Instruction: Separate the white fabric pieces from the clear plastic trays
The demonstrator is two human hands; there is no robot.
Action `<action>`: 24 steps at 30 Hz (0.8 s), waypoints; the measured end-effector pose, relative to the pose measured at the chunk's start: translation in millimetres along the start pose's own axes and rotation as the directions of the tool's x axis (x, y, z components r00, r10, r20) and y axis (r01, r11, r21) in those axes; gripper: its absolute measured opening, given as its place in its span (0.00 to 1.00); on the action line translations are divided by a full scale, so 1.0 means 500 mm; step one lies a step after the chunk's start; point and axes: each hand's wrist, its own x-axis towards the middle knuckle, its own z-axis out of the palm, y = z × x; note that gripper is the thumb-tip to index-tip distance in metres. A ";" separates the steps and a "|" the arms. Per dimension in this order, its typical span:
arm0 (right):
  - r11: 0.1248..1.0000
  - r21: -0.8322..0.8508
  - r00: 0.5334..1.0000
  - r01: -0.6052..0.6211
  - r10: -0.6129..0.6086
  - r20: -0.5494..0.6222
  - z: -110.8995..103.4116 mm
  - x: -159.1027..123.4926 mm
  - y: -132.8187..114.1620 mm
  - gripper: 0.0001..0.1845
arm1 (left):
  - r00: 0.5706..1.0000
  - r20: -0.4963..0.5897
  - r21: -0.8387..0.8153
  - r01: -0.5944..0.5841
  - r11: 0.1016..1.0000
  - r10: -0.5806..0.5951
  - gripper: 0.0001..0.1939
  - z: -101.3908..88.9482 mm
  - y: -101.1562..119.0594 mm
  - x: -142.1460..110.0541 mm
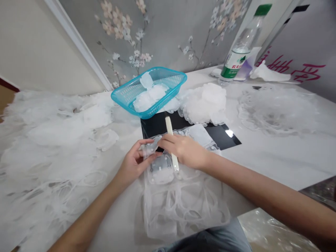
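In the middle of the table lies a translucent plastic sheet (161, 171) with rounded cut shapes and small dots along their edges; its lower part is open web hanging toward my lap. My left hand (133, 159) holds the sheet's upper left part between thumb and fingers. My right hand (185, 148) is closed, with a slim cream-handled tool (169, 126) tucked through it; the tool's kind is unclear. Its fingertips pinch at the sheet close to my left fingers, and what they grip there is partly hidden. Under the sheet's far side lies a glossy black board (153, 126).
A blue basket (181, 77) holding white translucent pieces stands behind the board. Beside it is a pile of similar pieces (206, 101). Heaps of clear plastic web (52, 150) cover the left; another web stack (275, 108) lies right. A green-capped bottle (236, 59) stands at the back.
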 end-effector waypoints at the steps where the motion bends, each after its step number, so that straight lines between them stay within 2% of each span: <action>1: 0.998 0.036 0.998 -0.042 0.043 -0.046 -0.005 0.005 0.006 0.11 | 1.000 0.002 0.004 0.000 1.000 0.000 0.24 0.000 -0.002 0.001; 3: 0.983 0.128 0.972 -0.129 0.151 -0.181 -0.018 0.015 0.023 0.10 | 1.000 -0.005 0.018 -0.004 1.000 0.004 0.24 0.000 -0.003 0.002; 4: 0.970 0.176 0.941 -0.169 0.212 -0.263 -0.025 0.018 0.034 0.09 | 1.000 -0.015 0.019 -0.005 1.000 0.005 0.24 0.000 -0.001 0.003; 7: 0.921 0.293 0.804 -0.255 0.371 -0.465 -0.046 0.022 0.062 0.08 | 0.998 -0.052 -0.030 0.022 0.999 -0.024 0.25 -0.002 0.006 0.009; 10: 0.900 0.333 0.712 -0.281 0.429 -0.556 -0.059 0.019 0.077 0.08 | 0.995 -0.060 -0.093 0.075 0.993 -0.081 0.25 -0.010 0.009 0.016; 14: 0.898 0.328 0.639 -0.293 0.439 -0.631 -0.057 0.014 0.070 0.08 | 0.994 -0.048 -0.172 0.084 0.981 -0.094 0.22 -0.025 -0.003 0.020; 15: 0.906 0.321 0.648 -0.275 0.421 -0.634 -0.052 0.013 0.064 0.08 | 0.995 -0.040 -0.185 0.082 0.979 -0.091 0.22 -0.028 -0.006 0.019; 16: 0.920 0.311 0.687 -0.236 0.385 -0.617 -0.046 0.012 0.057 0.07 | 0.996 -0.033 -0.183 0.073 0.980 -0.080 0.23 -0.030 -0.009 0.017; 19: 0.959 0.275 0.868 -0.071 0.195 -0.456 -0.023 0.009 0.032 0.05 | 1.000 -0.001 -0.089 -0.001 0.996 0.001 0.23 -0.031 -0.010 0.010; 20: 0.964 0.263 0.911 -0.029 0.134 -0.391 -0.014 0.008 0.024 0.05 | 0.999 0.015 -0.047 -0.036 0.998 0.037 0.22 -0.030 -0.010 0.008; 22: 0.975 0.222 0.947 0.003 0.068 -0.314 0.000 0.008 0.008 0.07 | 0.994 0.046 0.004 -0.103 0.995 0.103 0.19 -0.029 -0.011 0.003; 24: 0.983 0.183 0.954 -0.003 0.058 -0.294 0.007 0.010 -0.005 0.08 | 0.987 0.043 0.012 -0.157 0.988 0.156 0.10 -0.027 -0.016 0.000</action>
